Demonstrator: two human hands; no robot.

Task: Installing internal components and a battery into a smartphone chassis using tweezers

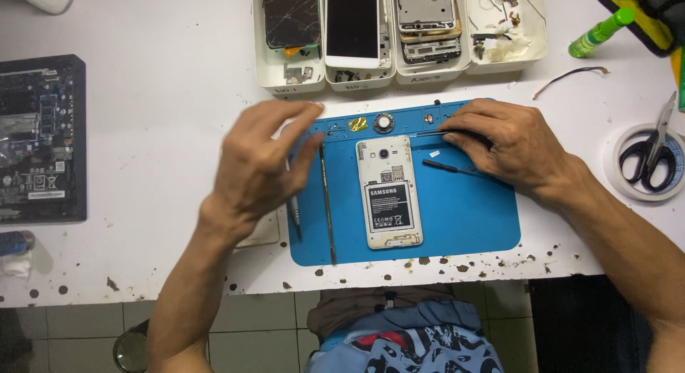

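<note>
A white phone (388, 192) lies face down on a blue work mat (464, 216), its back cover off and the battery showing. My left hand (260, 162) hovers over the mat's left edge, fingers spread, holding nothing. Just under it lie a thin metal rod (327, 209) and a small screwdriver (294, 215). My right hand (510, 141) rests on the mat's upper right, its fingers pinching thin metal tweezers (428, 133) that point left. A small black tool (446, 166) lies below that hand.
Several white trays (289, 80) at the back hold phone screens, frames and small parts. A dark circuit board (43, 138) sits at the left. Scissors inside a tape roll (651, 159) lie at the right, with a green bottle (599, 32) behind. The table edge runs along the front.
</note>
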